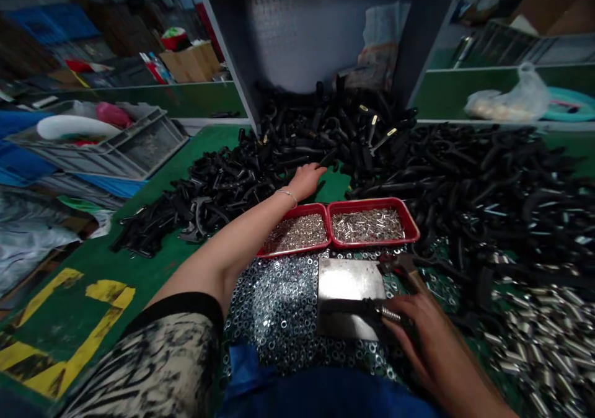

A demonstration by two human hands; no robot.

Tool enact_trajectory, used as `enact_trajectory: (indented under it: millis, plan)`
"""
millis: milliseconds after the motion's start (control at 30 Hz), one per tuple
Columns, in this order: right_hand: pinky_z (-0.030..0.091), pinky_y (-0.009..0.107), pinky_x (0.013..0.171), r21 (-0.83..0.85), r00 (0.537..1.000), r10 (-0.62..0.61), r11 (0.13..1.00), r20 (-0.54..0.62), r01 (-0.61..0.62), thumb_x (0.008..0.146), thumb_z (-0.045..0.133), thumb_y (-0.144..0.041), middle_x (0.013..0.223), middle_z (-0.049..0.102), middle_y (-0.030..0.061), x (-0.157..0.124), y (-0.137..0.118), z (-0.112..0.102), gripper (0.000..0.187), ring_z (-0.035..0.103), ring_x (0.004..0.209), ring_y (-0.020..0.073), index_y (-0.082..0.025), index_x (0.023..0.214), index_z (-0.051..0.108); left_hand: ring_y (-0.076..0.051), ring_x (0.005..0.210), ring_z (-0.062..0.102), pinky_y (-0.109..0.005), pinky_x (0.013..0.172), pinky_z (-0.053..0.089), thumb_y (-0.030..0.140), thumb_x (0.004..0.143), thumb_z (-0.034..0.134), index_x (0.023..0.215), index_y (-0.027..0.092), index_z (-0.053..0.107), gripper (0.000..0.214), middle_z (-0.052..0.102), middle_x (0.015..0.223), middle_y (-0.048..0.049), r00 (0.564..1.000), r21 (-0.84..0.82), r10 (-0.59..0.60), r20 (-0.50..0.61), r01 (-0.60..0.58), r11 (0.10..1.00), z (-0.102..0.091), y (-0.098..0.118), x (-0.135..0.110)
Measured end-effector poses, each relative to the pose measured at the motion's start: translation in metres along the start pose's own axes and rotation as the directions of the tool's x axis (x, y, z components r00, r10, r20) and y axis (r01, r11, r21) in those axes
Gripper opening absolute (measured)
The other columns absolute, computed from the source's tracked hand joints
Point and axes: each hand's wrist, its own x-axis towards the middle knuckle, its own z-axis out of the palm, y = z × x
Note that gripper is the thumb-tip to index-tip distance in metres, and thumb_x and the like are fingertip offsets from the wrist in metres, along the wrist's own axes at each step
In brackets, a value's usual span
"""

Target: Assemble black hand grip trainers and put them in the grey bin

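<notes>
My left hand (307,181) reaches out over the far side of the bench, fingers stretched toward the heap of black curved parts (297,145). Its fingertips are at one of these parts; a grip on it does not show. My right hand (425,328) is closed on a black handle-like part (351,307) with a ribbed metal piece (389,314) at its near end. That part lies across a bright metal plate (351,278). A hammer (405,266) is beside the plate, its wooden handle running to my right hand; whether the palm also holds it is hidden.
Two red trays, one with small metal bits (329,222) and one with pins (411,219), stand behind the plate. Nuts (274,300) cover the bench around it. Metal sleeves (553,331) are heaped at right. A grey crate (139,151) stands at left.
</notes>
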Motion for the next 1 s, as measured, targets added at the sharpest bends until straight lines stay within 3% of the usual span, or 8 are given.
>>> enact_trajectory:
  millis: [167,333,500,633,700,800,900,1000]
  plan:
    - [0.063,0.037,0.086,0.237,0.989,0.138,0.964,-0.047,-0.123,0.1,0.049,-0.025,0.119,0.071,0.0072,-0.02,-0.018,0.016,0.024,0.071,0.108,0.0234,-0.032,0.123,0.046,-0.032,0.12,0.059,-0.049,0.102,0.042,0.002,0.094,0.03,0.142,0.003,0.048,0.052,0.058,0.13,-0.0264,0.981,0.049,-0.181,-0.073,0.185,0.982,0.029,0.02,0.051]
    - [0.063,0.032,0.083,0.373,0.944,0.326,0.884,-0.056,-0.283,0.101,0.049,-0.028,0.121,0.072,0.0083,-0.025,-0.02,0.027,0.022,0.073,0.105,0.0218,-0.03,0.123,0.046,-0.033,0.112,0.064,-0.048,0.099,0.046,0.006,0.091,0.043,0.128,0.004,0.055,0.039,0.063,0.12,-0.0258,0.963,0.013,-0.252,-0.09,0.254,0.967,0.026,0.017,0.046]
    - [0.061,0.034,0.083,0.631,0.826,0.56,0.666,-0.069,-0.398,0.097,0.058,-0.044,0.112,0.074,0.0099,-0.009,-0.024,0.019,0.024,0.073,0.099,0.0228,-0.027,0.113,0.053,-0.029,0.109,0.065,-0.039,0.099,0.049,0.01,0.083,0.058,0.119,0.009,0.06,0.036,0.069,0.112,-0.018,0.92,-0.238,-0.31,-0.241,0.253,0.938,-0.015,-0.008,0.008]
    - [0.059,0.035,0.076,0.755,0.767,0.584,0.37,0.264,-0.541,0.093,0.059,-0.056,0.098,0.073,0.0086,0.0,-0.029,0.01,0.036,0.071,0.087,0.0222,-0.022,0.106,0.06,-0.024,0.106,0.066,-0.038,0.098,0.053,0.027,0.086,0.065,0.116,0.015,0.061,0.033,0.069,0.109,-0.0085,0.846,-0.548,-0.361,-0.393,0.1,0.831,-0.072,-0.015,-0.052]
    - [0.057,0.034,0.074,0.747,0.757,0.525,0.3,0.39,-0.593,0.093,0.057,-0.06,0.094,0.072,0.0089,0.002,-0.028,0.008,0.04,0.069,0.083,0.0212,-0.02,0.095,0.063,-0.022,0.107,0.067,-0.039,0.094,0.055,0.04,0.094,0.059,0.122,0.019,0.057,0.035,0.068,0.11,-0.0056,0.831,-0.654,-0.357,-0.426,-0.01,0.756,-0.096,-0.001,-0.092]
    - [0.051,0.03,0.065,0.668,0.778,0.522,0.444,0.349,-0.598,0.093,0.054,-0.064,0.079,0.067,0.0044,0.006,-0.022,0.01,0.045,0.063,0.071,0.018,-0.02,0.082,0.061,-0.02,0.102,0.069,-0.036,0.085,0.058,0.049,0.102,0.043,0.126,0.023,0.052,0.036,0.068,0.107,-0.0054,0.884,-0.751,-0.339,-0.322,-0.02,0.661,-0.106,0.047,-0.157]
    - [0.045,0.029,0.064,0.449,0.869,0.482,0.755,0.115,-0.478,0.095,0.054,-0.06,0.072,0.061,0.0018,0.015,-0.02,0.012,0.042,0.059,0.068,0.0185,-0.021,0.079,0.058,-0.019,0.086,0.07,-0.032,0.075,0.059,0.05,0.103,0.039,0.112,0.023,0.059,0.035,0.071,0.095,-0.0068,0.968,-0.794,-0.249,0.031,0.175,0.583,-0.078,0.11,-0.213]
    - [0.044,0.032,0.07,0.243,0.942,0.336,0.914,-0.008,-0.324,0.098,0.052,-0.051,0.082,0.067,0.0048,0.021,-0.025,0.011,0.03,0.065,0.077,0.0232,-0.022,0.09,0.059,-0.019,0.07,0.07,-0.032,0.064,0.057,0.052,0.104,0.032,0.107,0.024,0.058,0.039,0.069,0.076,-0.0038,0.933,-0.836,-0.202,0.299,0.358,0.416,-0.037,0.16,-0.245]
